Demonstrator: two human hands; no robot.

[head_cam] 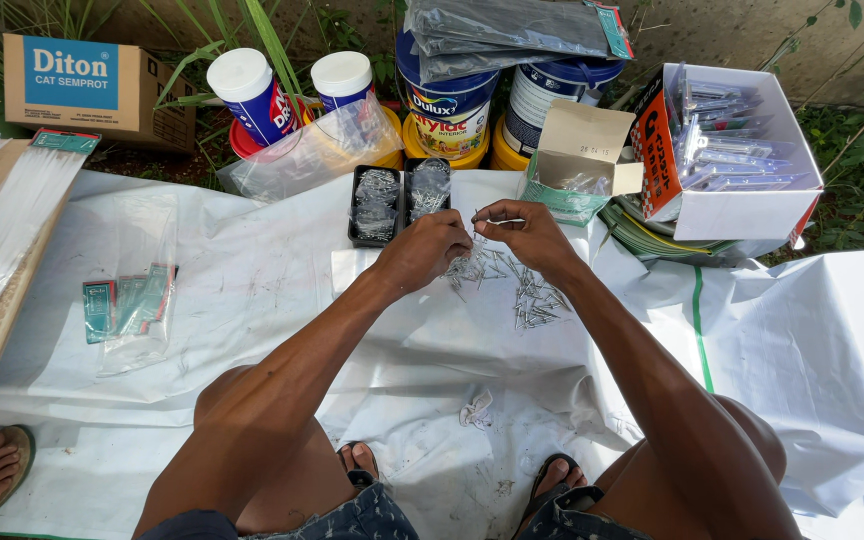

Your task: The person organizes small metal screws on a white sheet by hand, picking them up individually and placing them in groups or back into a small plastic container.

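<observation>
left hand (430,248) on nails (512,285) | right hand (522,232) pinching nail (500,221)

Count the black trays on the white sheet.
2: the left black tray and right black tray sit side by side beyond the left hand; none seem hidden.

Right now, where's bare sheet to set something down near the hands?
Bare white sheet lies between the small packets and the left hand, and again right of the green stripe. A smaller patch sits below the nail pile, above the knees. Crowded: around both hands, with the right hand, black trays and open boxes close together.
</observation>
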